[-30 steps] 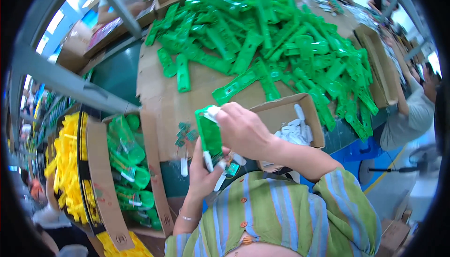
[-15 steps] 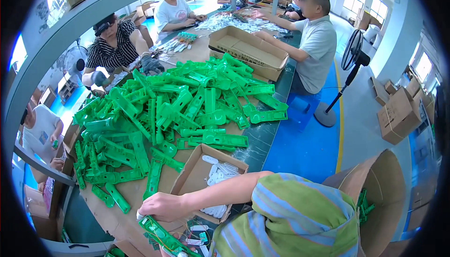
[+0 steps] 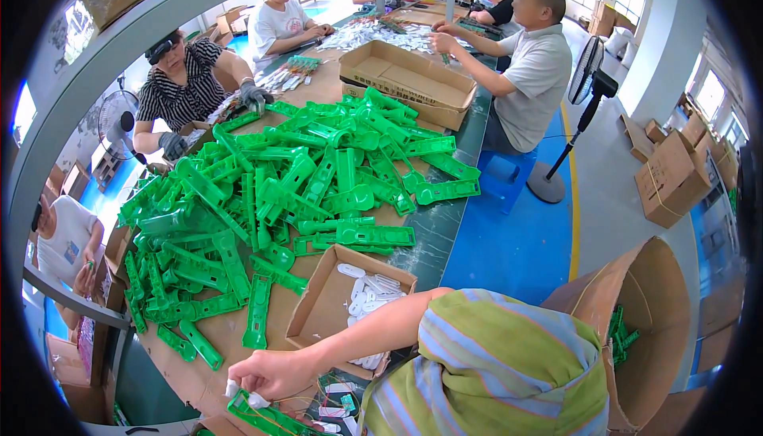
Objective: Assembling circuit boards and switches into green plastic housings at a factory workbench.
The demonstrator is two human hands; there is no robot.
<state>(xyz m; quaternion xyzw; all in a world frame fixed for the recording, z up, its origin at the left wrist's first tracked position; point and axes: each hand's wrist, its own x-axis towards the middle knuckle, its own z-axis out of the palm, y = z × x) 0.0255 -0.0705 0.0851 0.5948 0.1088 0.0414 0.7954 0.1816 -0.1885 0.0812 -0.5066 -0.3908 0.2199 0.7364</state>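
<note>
Right hand [image 3: 272, 372]: fingers curled at the end of a green shell [image 3: 270, 420]; grip, cannot tell. Left hand: out of sight. Shell sits beneath, near a carton [image 3: 318, 297] of white parts [image 3: 372, 294], presumably placed within reach.

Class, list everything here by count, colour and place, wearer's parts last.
green casings: many, green, on table
near casing: one, green, bottom edge
wired parts: several, white, beside near casing
small box: one, brown, lower centre
white pieces: many, white, in small box
long box: one, brown, upper centre
large carton: one, brown, lower right
fans: two, dark motors, left and right
co-workers: six, mixed clothing, around table
sleeve: one, green striped, lower right
right hand: one, white-tipped, at near casing
</note>
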